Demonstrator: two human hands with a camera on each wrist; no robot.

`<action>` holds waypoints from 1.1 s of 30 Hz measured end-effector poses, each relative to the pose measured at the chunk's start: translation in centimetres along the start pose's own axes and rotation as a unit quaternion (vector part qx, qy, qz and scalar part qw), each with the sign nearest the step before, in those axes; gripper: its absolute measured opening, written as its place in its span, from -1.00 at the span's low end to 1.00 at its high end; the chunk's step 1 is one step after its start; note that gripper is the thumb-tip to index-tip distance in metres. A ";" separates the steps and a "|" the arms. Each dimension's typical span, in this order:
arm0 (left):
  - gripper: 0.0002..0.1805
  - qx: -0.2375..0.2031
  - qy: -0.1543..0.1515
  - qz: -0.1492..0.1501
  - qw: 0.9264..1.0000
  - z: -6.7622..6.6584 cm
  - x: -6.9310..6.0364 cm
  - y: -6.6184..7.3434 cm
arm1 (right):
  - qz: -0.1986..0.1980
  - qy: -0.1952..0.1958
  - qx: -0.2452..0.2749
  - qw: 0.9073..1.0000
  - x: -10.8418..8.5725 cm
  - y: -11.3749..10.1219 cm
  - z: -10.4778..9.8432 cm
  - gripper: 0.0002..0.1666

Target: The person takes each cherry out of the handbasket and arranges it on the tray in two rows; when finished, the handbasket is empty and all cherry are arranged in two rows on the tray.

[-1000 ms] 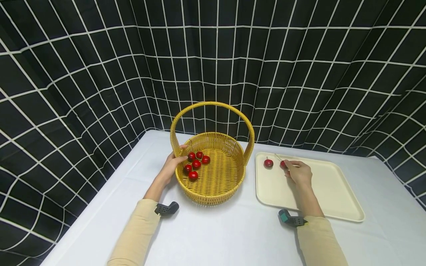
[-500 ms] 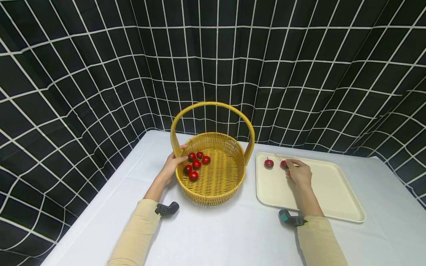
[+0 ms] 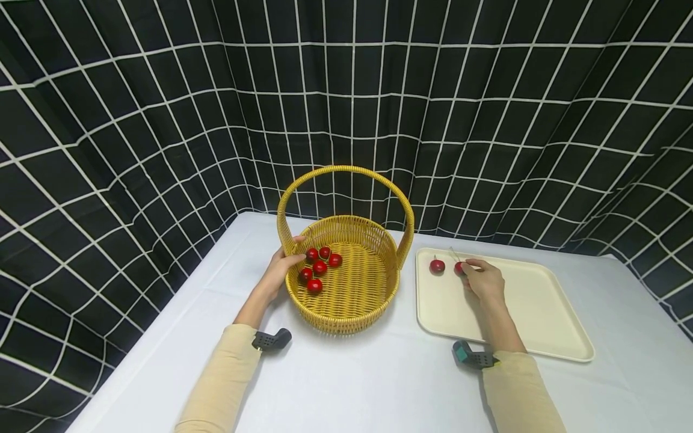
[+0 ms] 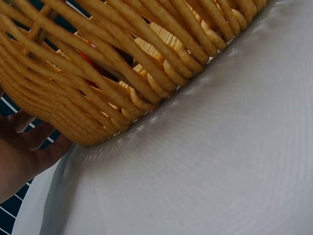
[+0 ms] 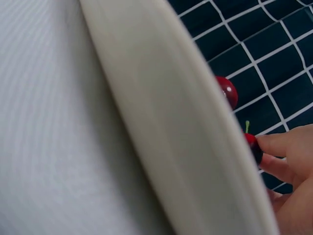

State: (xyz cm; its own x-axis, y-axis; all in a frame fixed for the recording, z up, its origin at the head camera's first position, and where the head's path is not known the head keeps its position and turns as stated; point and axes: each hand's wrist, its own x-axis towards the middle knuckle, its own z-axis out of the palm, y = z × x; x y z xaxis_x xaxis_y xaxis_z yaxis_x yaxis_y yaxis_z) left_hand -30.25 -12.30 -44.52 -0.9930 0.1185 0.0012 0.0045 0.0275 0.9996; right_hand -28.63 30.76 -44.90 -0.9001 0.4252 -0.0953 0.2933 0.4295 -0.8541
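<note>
Ideally, the glossy red round cherry with a thin stem (image 3: 458,268) wants a light pinch across its middle, since its smooth skin could slip under an off-centre squeeze. It sits at the cream rectangular tray (image 3: 541,300), near a second red cherry (image 3: 437,266), with the right hand (image 3: 485,281) pinching it between thumb and fingertip; whether it touches the tray I cannot tell. The left hand (image 3: 280,267) grips the left side of the yellow woven round basket (image 3: 357,282), beside its handle's base, a hold worth keeping steady.
</note>
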 end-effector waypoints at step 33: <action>-0.43 -0.010 -0.001 0.009 1.000 -0.1 0.2 -0.3 | -0.014 -0.003 0.012 1.000 -1.5 -0.2 -0.5 -0.53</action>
State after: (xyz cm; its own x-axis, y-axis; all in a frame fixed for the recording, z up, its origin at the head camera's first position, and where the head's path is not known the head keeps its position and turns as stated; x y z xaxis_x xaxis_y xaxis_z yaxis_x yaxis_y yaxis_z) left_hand -30.42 -12.42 -44.76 -0.9925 0.1207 0.0191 0.0200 0.0063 0.9998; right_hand -27.22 30.42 -44.32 -0.9099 0.4083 -0.0735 0.2599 0.4229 -0.8681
